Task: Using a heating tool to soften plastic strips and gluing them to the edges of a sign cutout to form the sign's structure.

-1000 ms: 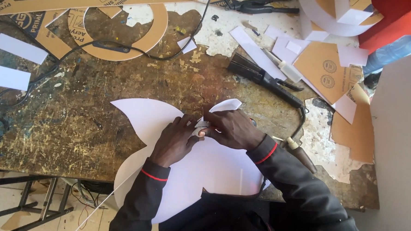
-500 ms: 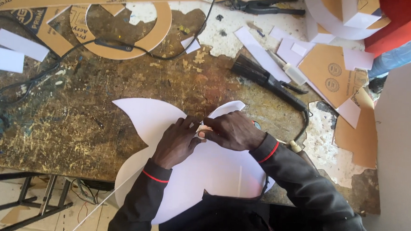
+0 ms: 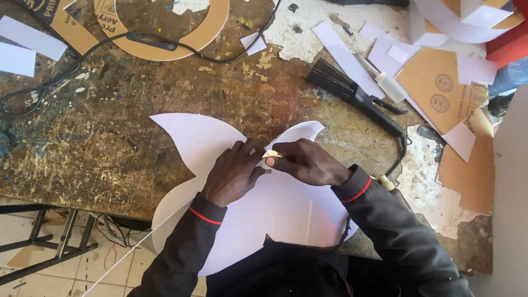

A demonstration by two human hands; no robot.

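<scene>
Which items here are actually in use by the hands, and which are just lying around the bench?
In use:
white cut-out sheet, under both hands
left hand, flat on the sheet
right hand, pinching a small pale piece

Lying about:
cardboard ring
black cable
black hand tool
white strips
brown card

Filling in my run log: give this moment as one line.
left hand: pressing white cut-out sheet | right hand: pinching small pale piece | surface: worn workbench
</scene>
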